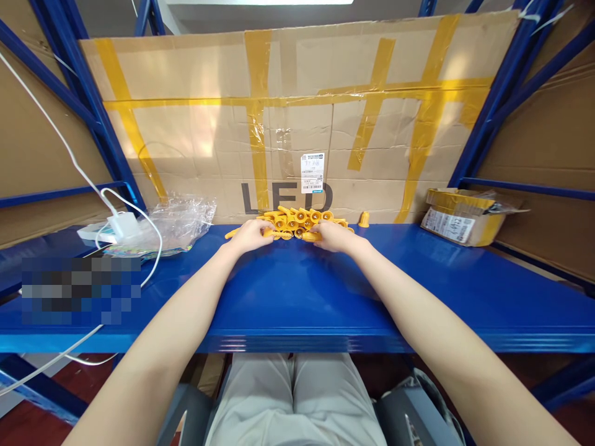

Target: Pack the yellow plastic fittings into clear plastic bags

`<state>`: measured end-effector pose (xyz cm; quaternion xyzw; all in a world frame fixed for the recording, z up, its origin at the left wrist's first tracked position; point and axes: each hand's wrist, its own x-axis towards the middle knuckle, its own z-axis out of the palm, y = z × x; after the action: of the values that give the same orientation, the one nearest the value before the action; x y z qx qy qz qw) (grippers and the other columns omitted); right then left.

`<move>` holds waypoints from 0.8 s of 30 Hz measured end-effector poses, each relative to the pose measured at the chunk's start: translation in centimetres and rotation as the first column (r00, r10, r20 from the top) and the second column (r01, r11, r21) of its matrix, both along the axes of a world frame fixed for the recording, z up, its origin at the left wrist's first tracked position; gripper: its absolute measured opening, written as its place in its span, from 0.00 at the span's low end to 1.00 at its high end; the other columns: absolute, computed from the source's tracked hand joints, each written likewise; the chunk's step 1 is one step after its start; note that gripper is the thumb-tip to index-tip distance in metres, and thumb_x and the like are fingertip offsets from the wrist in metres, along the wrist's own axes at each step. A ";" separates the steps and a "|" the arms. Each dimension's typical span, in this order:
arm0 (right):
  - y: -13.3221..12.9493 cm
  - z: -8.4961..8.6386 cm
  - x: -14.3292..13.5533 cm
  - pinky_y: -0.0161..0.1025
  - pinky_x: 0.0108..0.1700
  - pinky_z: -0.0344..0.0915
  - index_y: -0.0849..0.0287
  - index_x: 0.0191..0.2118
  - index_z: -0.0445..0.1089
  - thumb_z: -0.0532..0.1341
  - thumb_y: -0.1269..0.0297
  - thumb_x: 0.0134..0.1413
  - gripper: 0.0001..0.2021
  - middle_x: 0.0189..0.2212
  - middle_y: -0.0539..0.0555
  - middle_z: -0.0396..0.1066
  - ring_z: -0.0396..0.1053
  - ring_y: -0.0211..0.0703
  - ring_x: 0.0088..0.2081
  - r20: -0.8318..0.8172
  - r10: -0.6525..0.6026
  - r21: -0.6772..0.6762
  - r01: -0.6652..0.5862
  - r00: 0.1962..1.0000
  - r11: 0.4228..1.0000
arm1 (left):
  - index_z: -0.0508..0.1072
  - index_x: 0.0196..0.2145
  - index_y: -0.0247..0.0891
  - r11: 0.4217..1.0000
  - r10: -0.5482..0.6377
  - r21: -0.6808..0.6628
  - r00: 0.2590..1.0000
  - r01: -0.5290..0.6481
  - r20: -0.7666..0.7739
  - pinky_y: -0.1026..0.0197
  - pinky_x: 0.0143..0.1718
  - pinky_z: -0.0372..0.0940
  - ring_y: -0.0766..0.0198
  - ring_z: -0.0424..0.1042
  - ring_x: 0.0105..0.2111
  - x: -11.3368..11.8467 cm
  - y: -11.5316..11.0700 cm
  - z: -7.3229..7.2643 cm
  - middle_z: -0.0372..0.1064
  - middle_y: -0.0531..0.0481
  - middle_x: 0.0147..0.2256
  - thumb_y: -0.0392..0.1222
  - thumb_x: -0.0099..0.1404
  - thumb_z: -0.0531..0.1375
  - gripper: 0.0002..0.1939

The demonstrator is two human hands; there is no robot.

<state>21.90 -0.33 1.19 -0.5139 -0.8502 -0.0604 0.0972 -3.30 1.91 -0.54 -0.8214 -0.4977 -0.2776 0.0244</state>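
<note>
A heap of small yellow plastic pieces [292,224] with round, cup-like ends lies on the blue shelf against the cardboard, between my two hands. My left hand [251,236] is at the heap's left side, its fingers curled on a yellow piece. At the right side my right hand [335,237] has its fingertips closed on another yellow piece. Parts of the heap are hidden behind both hands. One more piece, a yellow cap-like one [364,220], stands upright apart from the heap, to the right of my right hand.
A large taped cardboard sheet [186,136] forms the back wall. On the left of the blue shelf [297,297] are crumpled clear plastic [179,217], a white plug [124,226] with cables and a blurred dark object [79,288]. An opened small carton [458,218] stands at right.
</note>
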 end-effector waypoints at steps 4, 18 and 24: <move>0.0 -0.2 -0.6 0.42 0.50 0.64 0.59 0.50 0.70 0.61 0.69 0.53 0.17 0.48 0.59 0.71 0.69 0.51 0.49 -0.119 0.093 0.040 -0.089 0.988 0.995 | 0.78 0.40 0.39 1.000 -0.013 0.000 1.000 0.013 -0.019 0.63 0.32 0.62 0.61 0.69 0.29 0.6 -0.3 0.0 0.73 0.52 0.29 0.47 0.54 0.56 0.19; 0.9 -0.7 0.5 0.40 0.46 0.68 0.59 0.44 0.64 0.66 0.68 0.48 0.17 0.48 0.56 0.69 0.71 0.42 0.42 -0.506 0.070 -0.184 -0.187 0.860 0.965 | 0.77 0.39 0.39 0.998 -0.016 -0.053 0.999 0.015 -0.032 0.62 0.32 0.61 0.61 0.70 0.30 1.1 -1.0 0.2 0.73 0.52 0.30 0.45 0.54 0.57 0.17; 0.8 -0.4 0.8 0.39 0.45 0.70 0.58 0.44 0.60 0.62 0.67 0.56 0.12 0.36 0.54 0.73 0.75 0.39 0.38 -0.747 -0.057 -0.355 -0.325 0.663 0.876 | 0.76 0.37 0.38 0.999 -0.021 -0.026 1.000 0.020 -0.006 0.63 0.28 0.57 0.63 0.67 0.26 0.8 -0.4 0.1 0.70 0.54 0.25 0.45 0.53 0.57 0.15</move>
<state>22.75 0.44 0.76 -0.4352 -0.7629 0.3626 0.3116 -2.54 1.54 -0.46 -0.8276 -0.4927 -0.2686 0.0126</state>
